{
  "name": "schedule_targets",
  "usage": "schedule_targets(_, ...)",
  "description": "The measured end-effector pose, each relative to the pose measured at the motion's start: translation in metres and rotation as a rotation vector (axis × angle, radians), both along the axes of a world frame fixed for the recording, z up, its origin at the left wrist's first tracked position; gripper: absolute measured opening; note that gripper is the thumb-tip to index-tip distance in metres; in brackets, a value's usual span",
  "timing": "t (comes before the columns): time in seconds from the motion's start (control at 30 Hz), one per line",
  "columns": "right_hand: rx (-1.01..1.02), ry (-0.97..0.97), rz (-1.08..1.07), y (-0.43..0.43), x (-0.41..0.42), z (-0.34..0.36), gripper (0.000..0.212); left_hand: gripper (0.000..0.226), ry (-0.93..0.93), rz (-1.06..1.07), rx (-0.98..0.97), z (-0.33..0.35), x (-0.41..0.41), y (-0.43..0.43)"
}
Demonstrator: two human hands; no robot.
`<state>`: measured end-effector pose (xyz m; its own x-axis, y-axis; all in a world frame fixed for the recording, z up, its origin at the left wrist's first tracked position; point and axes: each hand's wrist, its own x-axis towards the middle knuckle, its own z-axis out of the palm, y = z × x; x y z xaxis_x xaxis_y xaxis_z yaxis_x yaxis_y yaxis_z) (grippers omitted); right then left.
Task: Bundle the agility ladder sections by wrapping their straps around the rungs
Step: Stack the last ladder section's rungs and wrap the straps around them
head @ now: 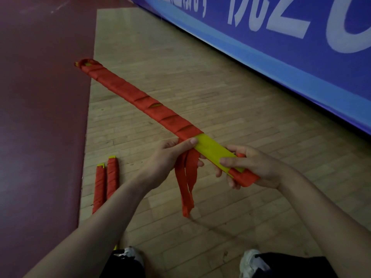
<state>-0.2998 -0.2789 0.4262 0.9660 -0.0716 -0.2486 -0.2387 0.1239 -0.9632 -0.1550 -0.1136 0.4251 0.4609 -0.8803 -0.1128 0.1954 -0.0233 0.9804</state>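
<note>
A long stack of yellow rungs [212, 150] is held above the floor, slanting from far left to near right. Red strap wraps [138, 98] cover most of its length; a yellow stretch shows between my hands. My left hand [170, 157] grips the stack where the wrapping ends, thumb on top, with loose red strap ends [187, 185] hanging down from under it. My right hand [249, 167] grips the near end, where more red strap [244, 178] covers the rungs.
Two wrapped red bundles [105, 183] lie side by side on the wooden floor [200, 93] to the left, partly hidden by my left forearm. Dark red flooring [40, 117] is at left. A blue banner wall [281, 47] runs along the right. My shoes [251, 263] are at bottom.
</note>
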Motion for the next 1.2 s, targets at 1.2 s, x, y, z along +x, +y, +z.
schedule_targets(1.2, -1.509, -0.167, -0.304, 0.049, 0.025, -0.049, 0.066, 0.021, 0.041, 0.184, 0.11, -0.015, -0.002, -0.005)
